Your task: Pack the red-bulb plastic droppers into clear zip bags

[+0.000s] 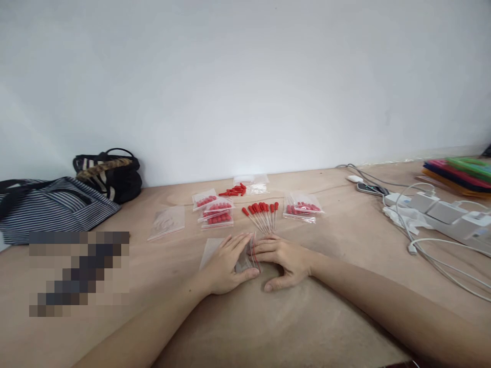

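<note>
A clear zip bag (209,249) lies flat on the table, partly hidden by my hands. My left hand (226,265) rests on it with fingers stretched out. From the other side, my right hand (284,256) lays its extended fingers at the bag's red-lined edge, thumb apart. Just beyond my fingertips, several droppers with red bulbs (263,210) and thin clear stems are fanned out. Filled bags of red bulbs (218,217) are stacked to the left of them, and more filled bags (303,208) lie to the right. Loose red bulbs (235,191) sit behind.
Clear bags (258,185) lie near the wall, another bag (167,223) at left. A striped bag (57,209) and a black bag (123,179) stand far left. White chargers (445,210), cables, a phone (369,188) and coloured folders (456,176) occupy the right.
</note>
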`<state>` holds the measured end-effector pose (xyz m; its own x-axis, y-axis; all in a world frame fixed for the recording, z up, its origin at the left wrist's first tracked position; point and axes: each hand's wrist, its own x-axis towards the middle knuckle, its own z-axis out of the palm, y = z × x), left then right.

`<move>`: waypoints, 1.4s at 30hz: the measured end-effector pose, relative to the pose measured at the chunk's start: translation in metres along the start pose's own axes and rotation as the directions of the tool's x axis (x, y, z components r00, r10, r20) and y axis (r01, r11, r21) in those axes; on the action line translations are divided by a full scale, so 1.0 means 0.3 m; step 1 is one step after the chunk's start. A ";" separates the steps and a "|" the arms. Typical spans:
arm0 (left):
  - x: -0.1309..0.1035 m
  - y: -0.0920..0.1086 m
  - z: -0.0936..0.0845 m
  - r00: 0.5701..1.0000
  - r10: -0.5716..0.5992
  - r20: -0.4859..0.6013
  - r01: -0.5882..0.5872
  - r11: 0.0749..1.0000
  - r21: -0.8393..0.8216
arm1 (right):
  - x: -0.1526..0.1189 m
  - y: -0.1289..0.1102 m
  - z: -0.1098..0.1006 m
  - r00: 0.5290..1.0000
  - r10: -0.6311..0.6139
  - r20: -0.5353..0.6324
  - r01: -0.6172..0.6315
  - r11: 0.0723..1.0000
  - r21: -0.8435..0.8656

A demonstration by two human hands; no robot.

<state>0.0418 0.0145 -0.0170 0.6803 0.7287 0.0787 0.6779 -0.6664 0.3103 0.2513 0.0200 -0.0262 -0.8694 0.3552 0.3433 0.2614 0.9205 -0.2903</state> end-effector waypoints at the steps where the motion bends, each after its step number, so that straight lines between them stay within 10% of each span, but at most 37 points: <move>1: 0.000 0.002 0.000 1.000 -0.001 -0.003 0.001 1.000 -0.004 | 0.002 0.000 0.002 1.000 0.000 0.014 0.000 1.000 -0.001; 13: -0.011 -0.045 -0.041 0.999 -0.020 -0.039 0.017 0.996 -0.083 | 0.007 -0.003 -0.011 0.995 0.040 0.087 -0.029 0.992 -0.124; 20: -0.011 -0.051 -0.025 0.995 -0.091 -0.040 0.086 0.990 -0.116 | 0.002 0.009 0.012 0.992 0.012 -0.127 -0.022 0.997 -0.074; 26: -0.009 -0.043 -0.028 0.990 -0.135 -0.035 0.129 0.983 -0.127 | -0.038 0.145 -0.050 0.803 0.382 -0.457 -0.544 0.783 -0.301; 33: -0.011 -0.034 -0.030 0.988 -0.137 -0.069 0.127 0.983 -0.133 | -0.007 0.347 -0.151 0.614 0.758 -0.219 -0.761 0.496 -0.417; 42: -0.012 -0.042 -0.026 0.990 -0.117 -0.079 0.108 0.989 -0.104 | 0.052 0.419 -0.212 0.674 0.738 0.033 -0.664 0.624 -0.412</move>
<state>0.0285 0.0214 -0.0139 0.5723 0.8118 0.1164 0.7151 -0.5635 0.4136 0.2973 0.1516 -0.0005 -0.4067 0.9135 -0.0126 0.9130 0.4059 -0.0410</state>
